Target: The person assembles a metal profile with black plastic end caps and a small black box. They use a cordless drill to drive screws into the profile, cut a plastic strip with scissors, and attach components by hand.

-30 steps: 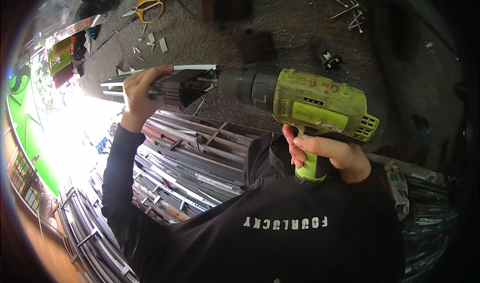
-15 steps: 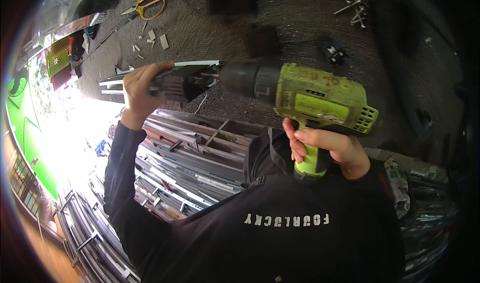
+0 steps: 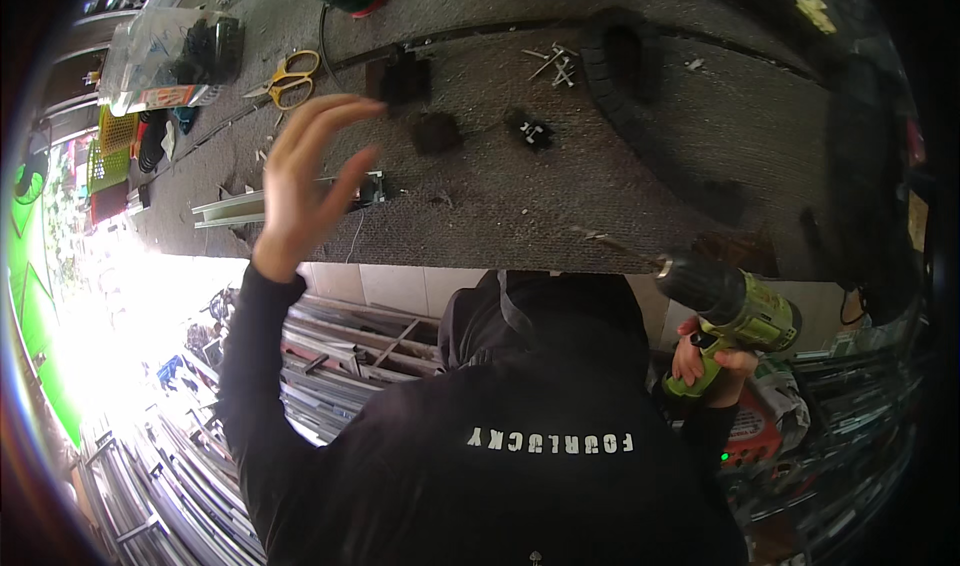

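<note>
My left hand (image 3: 310,181) is raised over the bench with its fingers apart and holds nothing. Beneath and beside it lie pale metal profiles (image 3: 228,209), partly hidden by the hand. My right hand (image 3: 715,364) grips the handle of a yellow-green cordless drill (image 3: 750,311) at the right, by the bench's near edge. The drill's long bit (image 3: 615,243) points left over that edge. Several loose screws (image 3: 553,69) are heaped further back. In front of them sits a small dark square (image 3: 532,132) with a few shiny pieces on it.
Yellow-handled scissors (image 3: 293,81) and a clear plastic box (image 3: 150,61) are at the back left of the carpeted bench (image 3: 470,231). Dark blocks (image 3: 435,133) and a black curved strip (image 3: 640,131) lie on it. Long metal bars (image 3: 310,406) are stacked below.
My left hand has let go of the dark piece and profile end and opened. My right hand has drawn the drill away to the right and nearer me. The view has shifted.
</note>
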Demonstrator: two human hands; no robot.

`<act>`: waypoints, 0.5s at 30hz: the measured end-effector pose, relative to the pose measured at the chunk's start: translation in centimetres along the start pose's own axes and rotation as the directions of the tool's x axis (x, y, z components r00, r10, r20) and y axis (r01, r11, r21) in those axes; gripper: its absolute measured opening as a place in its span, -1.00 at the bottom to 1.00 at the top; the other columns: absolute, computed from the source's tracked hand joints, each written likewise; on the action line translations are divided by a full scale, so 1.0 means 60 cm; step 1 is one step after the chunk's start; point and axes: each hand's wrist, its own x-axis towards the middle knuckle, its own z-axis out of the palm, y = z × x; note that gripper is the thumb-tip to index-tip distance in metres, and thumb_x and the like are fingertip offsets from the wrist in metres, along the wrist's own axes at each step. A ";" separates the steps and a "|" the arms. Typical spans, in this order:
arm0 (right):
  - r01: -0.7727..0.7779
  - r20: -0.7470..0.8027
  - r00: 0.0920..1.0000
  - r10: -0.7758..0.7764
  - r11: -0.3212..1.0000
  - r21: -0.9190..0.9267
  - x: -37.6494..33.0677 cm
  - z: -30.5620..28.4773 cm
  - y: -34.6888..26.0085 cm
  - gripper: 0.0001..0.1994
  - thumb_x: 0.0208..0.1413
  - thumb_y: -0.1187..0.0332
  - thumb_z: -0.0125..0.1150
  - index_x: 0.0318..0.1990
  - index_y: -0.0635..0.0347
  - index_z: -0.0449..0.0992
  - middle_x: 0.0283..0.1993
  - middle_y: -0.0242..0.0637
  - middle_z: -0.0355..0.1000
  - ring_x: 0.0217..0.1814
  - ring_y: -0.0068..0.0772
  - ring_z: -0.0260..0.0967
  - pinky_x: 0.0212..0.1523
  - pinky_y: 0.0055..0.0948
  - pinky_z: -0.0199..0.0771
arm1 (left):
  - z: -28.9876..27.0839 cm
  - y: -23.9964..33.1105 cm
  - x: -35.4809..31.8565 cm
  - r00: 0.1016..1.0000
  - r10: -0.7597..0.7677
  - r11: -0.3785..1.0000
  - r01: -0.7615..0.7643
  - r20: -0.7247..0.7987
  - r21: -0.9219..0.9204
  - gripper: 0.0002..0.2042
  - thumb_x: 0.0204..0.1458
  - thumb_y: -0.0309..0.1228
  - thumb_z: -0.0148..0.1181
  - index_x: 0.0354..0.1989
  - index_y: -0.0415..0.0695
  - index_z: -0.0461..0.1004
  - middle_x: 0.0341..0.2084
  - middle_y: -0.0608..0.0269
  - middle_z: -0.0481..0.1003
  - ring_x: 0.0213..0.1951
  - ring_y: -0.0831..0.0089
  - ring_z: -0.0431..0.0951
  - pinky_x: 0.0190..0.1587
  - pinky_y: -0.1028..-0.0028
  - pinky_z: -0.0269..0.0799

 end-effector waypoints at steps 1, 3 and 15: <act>0.003 -0.036 0.999 -0.002 0.999 0.035 -0.017 -0.007 0.009 -0.30 -0.08 0.21 0.11 0.17 0.62 0.23 -0.56 -0.16 0.34 -0.53 -0.17 0.39 -0.32 -0.17 0.52 | 0.028 0.028 0.022 1.000 -0.014 1.000 0.014 0.020 0.017 -0.75 0.07 -0.34 0.33 -0.08 -0.12 0.59 -0.13 0.18 0.57 -0.05 0.17 0.58 -0.06 0.30 0.51; 0.081 -0.018 0.997 -0.080 0.991 0.105 -0.036 -0.016 0.025 -0.30 -0.06 0.22 0.12 0.18 0.63 0.21 -0.53 -0.16 0.34 -0.49 -0.17 0.40 -0.29 -0.15 0.51 | 0.093 0.072 0.076 0.998 -0.067 0.997 0.066 0.016 0.030 -0.86 0.07 -0.40 0.30 -0.19 -0.06 0.63 -0.23 0.32 0.57 -0.16 0.27 0.58 -0.13 0.30 0.51; 0.184 -0.145 0.974 -0.172 0.981 0.069 0.009 0.025 0.059 -0.30 -0.11 0.18 0.15 0.07 0.70 0.23 -0.56 -0.20 0.31 -0.55 -0.25 0.36 -0.32 -0.21 0.47 | 0.215 0.055 0.161 0.993 0.048 0.968 -0.019 -0.111 0.250 -0.89 0.02 -0.47 0.29 -0.27 -0.07 0.61 -0.27 0.34 0.56 -0.24 0.29 0.58 -0.16 0.34 0.49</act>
